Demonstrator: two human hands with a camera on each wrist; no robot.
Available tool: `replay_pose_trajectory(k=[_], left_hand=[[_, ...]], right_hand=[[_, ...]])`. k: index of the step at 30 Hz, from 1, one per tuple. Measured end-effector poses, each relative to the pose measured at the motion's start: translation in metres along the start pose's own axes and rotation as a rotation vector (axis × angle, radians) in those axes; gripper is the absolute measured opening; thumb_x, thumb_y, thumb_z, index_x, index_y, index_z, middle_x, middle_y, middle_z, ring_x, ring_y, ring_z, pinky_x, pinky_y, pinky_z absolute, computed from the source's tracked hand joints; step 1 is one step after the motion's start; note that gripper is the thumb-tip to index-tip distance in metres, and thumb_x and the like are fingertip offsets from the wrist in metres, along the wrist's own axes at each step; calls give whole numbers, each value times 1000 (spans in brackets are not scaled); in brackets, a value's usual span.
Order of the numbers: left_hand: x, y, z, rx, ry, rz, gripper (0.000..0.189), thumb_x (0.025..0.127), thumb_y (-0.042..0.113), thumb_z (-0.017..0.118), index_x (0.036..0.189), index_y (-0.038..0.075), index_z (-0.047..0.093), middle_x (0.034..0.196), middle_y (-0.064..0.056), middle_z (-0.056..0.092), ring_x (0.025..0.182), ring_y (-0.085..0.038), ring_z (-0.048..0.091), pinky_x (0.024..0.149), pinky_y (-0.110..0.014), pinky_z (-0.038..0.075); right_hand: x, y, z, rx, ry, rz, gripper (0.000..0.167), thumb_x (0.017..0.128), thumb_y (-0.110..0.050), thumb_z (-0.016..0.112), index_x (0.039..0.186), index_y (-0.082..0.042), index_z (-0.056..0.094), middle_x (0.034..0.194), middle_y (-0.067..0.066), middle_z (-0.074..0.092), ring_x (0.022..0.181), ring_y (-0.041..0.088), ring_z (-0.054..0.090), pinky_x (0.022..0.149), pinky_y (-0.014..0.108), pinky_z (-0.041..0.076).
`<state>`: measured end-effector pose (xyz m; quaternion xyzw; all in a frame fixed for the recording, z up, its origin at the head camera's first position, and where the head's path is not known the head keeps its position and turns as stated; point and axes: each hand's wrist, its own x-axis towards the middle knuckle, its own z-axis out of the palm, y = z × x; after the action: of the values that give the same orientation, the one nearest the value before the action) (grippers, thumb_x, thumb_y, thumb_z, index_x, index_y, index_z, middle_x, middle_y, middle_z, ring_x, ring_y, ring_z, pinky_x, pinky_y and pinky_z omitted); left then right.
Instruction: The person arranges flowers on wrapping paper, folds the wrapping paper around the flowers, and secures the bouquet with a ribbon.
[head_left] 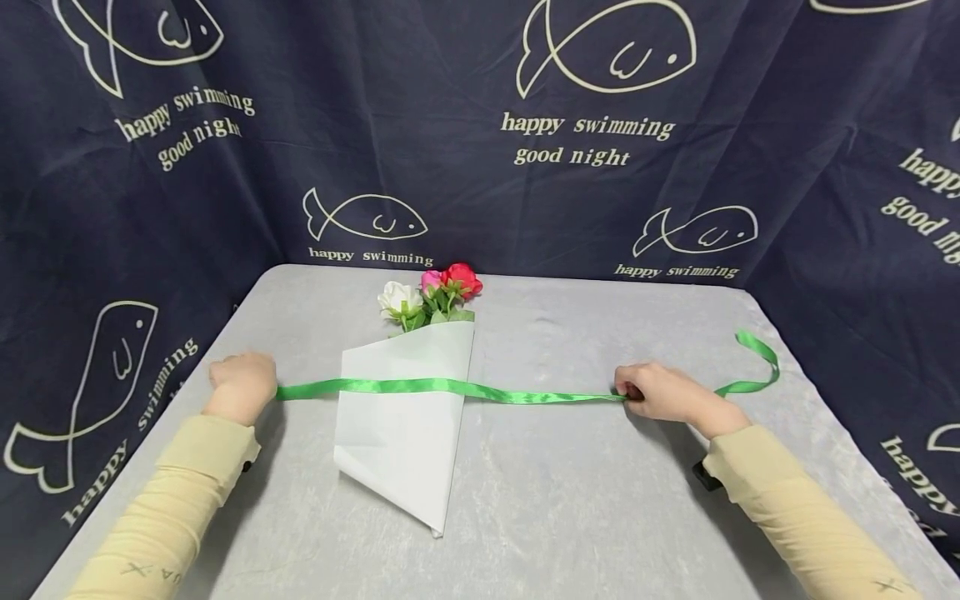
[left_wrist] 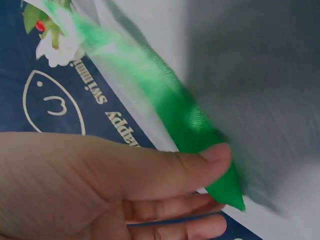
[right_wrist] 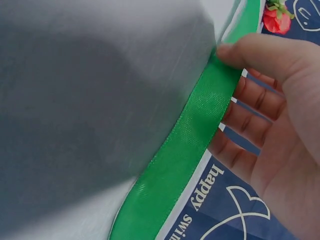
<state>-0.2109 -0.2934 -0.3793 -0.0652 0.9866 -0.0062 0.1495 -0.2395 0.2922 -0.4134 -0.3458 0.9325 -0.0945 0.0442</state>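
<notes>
A green satin ribbon (head_left: 420,386) stretches sideways across a white paper cone (head_left: 397,433) that lies on the table. From the cone's top stick out a white rose (head_left: 400,300), a pink rose (head_left: 431,282) and a red rose (head_left: 462,281) with green leaves. To the left of the cone, my left hand (head_left: 243,386) pinches the ribbon near its end; thumb and fingers on it show in the left wrist view. On the other side, my right hand (head_left: 663,392) pinches the ribbon between thumb and fingers, and a loose tail (head_left: 753,383) curls out beyond it.
A grey cloth-covered table (head_left: 555,483) spreads under everything. Dark blue curtains (head_left: 465,167) with fish drawings and lettering hang along its back and sides. A small black item (head_left: 707,477) shows under my right sleeve.
</notes>
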Motion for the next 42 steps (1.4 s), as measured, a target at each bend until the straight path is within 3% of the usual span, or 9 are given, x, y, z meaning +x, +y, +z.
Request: replay_pose_trajectory(k=[5,8,14,17,22,28,32,36,42], left_hand=[[3,7,4,34,25,103,24,87,-7,43,69,4,55,84,-27,62,79,-42,61,75,-57,47],[6,7,9,35,56,151,24,85,-9,45,67,5,52,78,-22,61,71,-35,60,67,-52,50],[8,2,14,26,130,173,21,84,-9,48,68,3,53,72,-20,59,64,-35,58,58,-49,49],[5,6,13,30,175,185,19,83,-9,49,68,1,54,73,-22,59,65,-39,58,58,-51,49],[-3,41,8,66,301,272,8,82,-6,55,86,-5,62,84,-24,59,76,-41,58,64,-54,50],[-29,105,4,72,385,498,35,85,7,62,118,-4,58,111,-21,60,103,-37,57,83,-52,49],[-53,140,8,12,346,686,42,85,15,67,123,0,56,122,-19,57,113,-35,53,94,-50,45],[-69,161,16,0,289,823,49,83,23,71,125,4,56,128,-17,54,118,-33,50,96,-49,44],[-68,170,26,-27,216,836,64,83,40,68,136,8,49,145,-17,40,134,-38,35,105,-55,34]], right_hand=[[-1,-2,0,33,-59,12,27,71,-2,71,78,-19,51,64,-10,42,60,4,39,54,22,32],[-3,-1,-1,56,-84,2,27,70,-2,70,79,-19,51,63,-9,43,59,3,38,54,21,32],[-11,8,-8,91,-130,-17,26,67,0,68,79,-16,52,64,-7,44,60,2,37,56,21,32],[-16,12,-11,106,-152,-1,24,68,0,67,78,-16,53,64,-7,45,59,1,38,55,20,32],[-18,13,-11,123,-148,-3,21,71,0,67,73,-16,54,62,-9,45,57,0,38,54,20,33],[-15,8,-9,108,-126,-44,25,71,2,68,68,-17,52,60,-10,42,56,-1,35,55,19,31],[-15,4,-10,118,-139,-83,27,69,2,71,69,-17,52,59,-10,44,55,-2,35,53,18,32],[-14,0,-13,164,-174,-70,27,69,-10,79,72,-16,53,62,-9,47,57,-2,37,53,18,34],[4,-17,-20,166,-49,-49,23,78,-28,76,80,-16,56,68,-8,48,62,2,41,56,20,38]])
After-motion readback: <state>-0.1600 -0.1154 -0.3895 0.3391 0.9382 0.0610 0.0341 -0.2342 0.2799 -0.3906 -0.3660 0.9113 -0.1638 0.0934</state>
